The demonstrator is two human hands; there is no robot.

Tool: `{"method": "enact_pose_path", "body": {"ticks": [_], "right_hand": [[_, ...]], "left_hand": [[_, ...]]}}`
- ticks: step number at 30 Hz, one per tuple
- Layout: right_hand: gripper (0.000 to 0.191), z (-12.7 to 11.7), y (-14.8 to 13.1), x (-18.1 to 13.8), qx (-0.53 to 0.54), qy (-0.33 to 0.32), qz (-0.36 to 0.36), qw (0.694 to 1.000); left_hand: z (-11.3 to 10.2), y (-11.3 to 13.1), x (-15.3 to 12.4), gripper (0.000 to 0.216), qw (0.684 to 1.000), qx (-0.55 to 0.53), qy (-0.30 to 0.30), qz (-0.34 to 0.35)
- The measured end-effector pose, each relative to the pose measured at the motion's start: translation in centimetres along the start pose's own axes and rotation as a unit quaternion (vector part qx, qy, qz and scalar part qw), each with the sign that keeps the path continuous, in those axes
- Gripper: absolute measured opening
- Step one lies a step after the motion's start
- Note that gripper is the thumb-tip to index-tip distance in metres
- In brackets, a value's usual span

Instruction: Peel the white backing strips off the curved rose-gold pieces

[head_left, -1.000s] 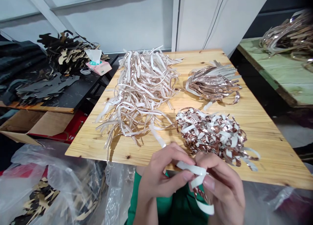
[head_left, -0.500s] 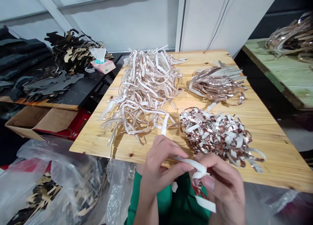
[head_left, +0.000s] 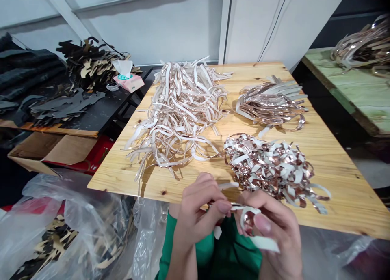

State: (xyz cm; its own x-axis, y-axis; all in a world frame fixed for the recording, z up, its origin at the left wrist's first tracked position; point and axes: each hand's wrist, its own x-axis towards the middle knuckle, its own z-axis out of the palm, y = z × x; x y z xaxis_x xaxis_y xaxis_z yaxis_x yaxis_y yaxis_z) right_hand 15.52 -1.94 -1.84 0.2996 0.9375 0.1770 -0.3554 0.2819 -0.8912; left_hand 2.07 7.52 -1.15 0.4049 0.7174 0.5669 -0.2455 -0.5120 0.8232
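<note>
At the table's front edge, my left hand [head_left: 204, 209] pinches a narrow white and copper-coloured metallic strip [head_left: 264, 243] between thumb and fingers. My right hand [head_left: 271, 227] is closed on the same strip, close to the left. Between the hands the strip curls into a loop, and one white end sticks out under my right thumb. Another white end shows beyond my left fingers. Just past my right hand lies a heap of curled white and copper strips [head_left: 269, 166]. A large tangle of long pale strips [head_left: 183, 105] spreads over the table's left part.
A folded bundle of shiny strips [head_left: 272, 101] lies at the back right of the wooden table [head_left: 335, 182]. To the left, a black table [head_left: 82, 113] holds dark scraps and a tissue box [head_left: 129, 82]. Below are an open cardboard box [head_left: 67, 148] and plastic bags [head_left: 82, 194]. A green-topped table [head_left: 350, 85] stands right.
The strip has turned between my fingers, its loop opening and its lower end swinging right. The end that stood up behind my left hand now points right. The heaps stay put.
</note>
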Motion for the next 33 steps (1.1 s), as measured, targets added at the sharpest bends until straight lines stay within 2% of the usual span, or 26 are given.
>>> {"method": "enact_pose_path", "body": {"ticks": [7, 13, 18, 24, 33], "right_hand": [[0.032, -0.54, 0.97, -0.16, -0.007, -0.002, -0.004, 1.000], [0.039, -0.08, 0.85, -0.31, -0.006, 0.049, 0.029, 0.998], [0.043, 0.23, 0.67, -0.05, -0.002, 0.056, 0.026, 0.998], [0.031, 0.27, 0.91, 0.10, 0.058, 0.074, 0.031, 0.995], [0.028, -0.03, 1.20, 0.32, 0.075, 0.116, 0.032, 0.990]], "left_hand": [[0.09, 0.02, -0.06, 0.050, 1.000, -0.019, 0.007, -0.006], [-0.07, -0.02, -0.18, 0.053, 0.999, -0.037, 0.009, -0.025], [-0.01, 0.11, -0.14, 0.052, 0.999, -0.042, 0.005, -0.034], [-0.08, 0.22, 0.01, 0.054, 0.998, -0.038, -0.002, -0.042], [0.02, 0.25, -0.04, 0.053, 0.997, -0.039, -0.020, -0.056]]}}
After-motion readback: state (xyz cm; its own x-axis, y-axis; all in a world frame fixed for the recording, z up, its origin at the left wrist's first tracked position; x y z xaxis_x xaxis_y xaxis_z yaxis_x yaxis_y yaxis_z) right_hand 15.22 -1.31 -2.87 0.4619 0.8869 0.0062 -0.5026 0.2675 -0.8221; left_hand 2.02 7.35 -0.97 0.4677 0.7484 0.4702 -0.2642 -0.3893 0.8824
